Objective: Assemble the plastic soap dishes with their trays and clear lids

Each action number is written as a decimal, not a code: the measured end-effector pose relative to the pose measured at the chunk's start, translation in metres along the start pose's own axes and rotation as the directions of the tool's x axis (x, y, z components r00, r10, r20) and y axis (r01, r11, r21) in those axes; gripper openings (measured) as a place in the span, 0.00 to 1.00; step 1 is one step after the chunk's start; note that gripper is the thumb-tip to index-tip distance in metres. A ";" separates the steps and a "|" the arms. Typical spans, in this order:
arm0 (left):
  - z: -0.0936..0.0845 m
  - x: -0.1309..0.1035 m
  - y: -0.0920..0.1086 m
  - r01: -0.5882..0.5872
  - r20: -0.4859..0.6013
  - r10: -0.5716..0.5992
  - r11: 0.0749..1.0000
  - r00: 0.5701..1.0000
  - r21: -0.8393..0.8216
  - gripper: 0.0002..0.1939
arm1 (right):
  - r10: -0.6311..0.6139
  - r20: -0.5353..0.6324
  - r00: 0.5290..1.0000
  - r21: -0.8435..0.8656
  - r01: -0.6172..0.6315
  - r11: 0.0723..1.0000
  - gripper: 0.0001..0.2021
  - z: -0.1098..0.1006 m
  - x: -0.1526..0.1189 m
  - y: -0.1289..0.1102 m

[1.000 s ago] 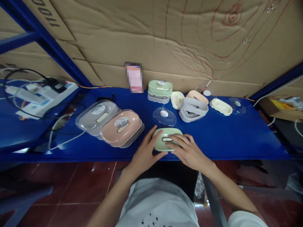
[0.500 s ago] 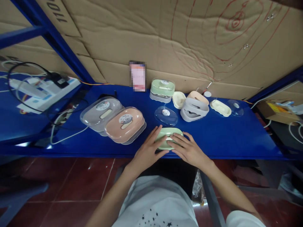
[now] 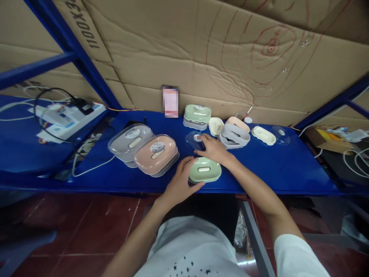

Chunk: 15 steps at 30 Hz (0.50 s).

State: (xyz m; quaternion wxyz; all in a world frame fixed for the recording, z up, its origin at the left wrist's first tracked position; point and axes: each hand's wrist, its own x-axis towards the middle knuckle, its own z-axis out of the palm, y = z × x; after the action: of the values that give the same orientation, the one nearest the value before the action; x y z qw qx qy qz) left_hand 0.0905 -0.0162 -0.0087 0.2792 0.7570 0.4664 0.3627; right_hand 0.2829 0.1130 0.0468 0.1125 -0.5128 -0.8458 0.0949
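A green oval soap dish (image 3: 204,177) with a cream bar in its middle lies at the table's front edge. My left hand (image 3: 179,180) is curved round its left end, thumb on the near side and fingers on the far side. Just behind the dish, my right hand (image 3: 212,148) reaches over a clear oval lid (image 3: 191,139) with a round label. Its fingers are bent down on the lid's right part and hide some of it. The green dish has no clear cover over it.
At left sit covered grey (image 3: 122,144) and pink dishes (image 3: 147,159). Behind stands a covered green dish (image 3: 197,112) on a grey one. Grey parts (image 3: 235,134), a cream tray (image 3: 263,135) and another clear lid (image 3: 280,135) lie right. A phone-like screen (image 3: 170,102) leans on cardboard.
My right hand has left the green soap dish and moved away from me onto the clear lid. My left hand stays at the dish. The view has tilted slightly.
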 end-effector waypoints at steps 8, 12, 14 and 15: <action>0.005 0.000 -0.011 0.042 -0.078 -0.064 0.965 0.995 -0.260 0.53 | -0.253 -0.166 0.953 0.208 0.285 0.936 0.28 -0.032 -0.073 0.024; 0.003 0.002 -0.021 0.059 -0.022 -0.074 0.914 0.997 -0.402 0.60 | -0.400 0.015 0.917 0.266 0.382 0.885 0.31 -0.031 -0.107 0.028; 0.001 0.003 -0.024 0.066 -0.003 -0.074 0.901 0.997 -0.430 0.61 | -0.423 0.047 0.905 0.250 0.400 0.882 0.31 -0.025 -0.110 0.023; 0.000 0.003 -0.025 0.067 0.002 -0.074 0.899 0.997 -0.432 0.61 | -0.428 0.048 0.903 0.235 0.406 0.883 0.31 -0.023 -0.110 0.020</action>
State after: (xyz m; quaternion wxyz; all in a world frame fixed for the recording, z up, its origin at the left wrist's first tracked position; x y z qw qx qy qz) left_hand 0.0787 -0.0034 -0.0264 0.4495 0.6562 0.4036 0.4522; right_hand 0.3559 0.0251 0.0528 0.1443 -0.2980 -0.9250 0.1864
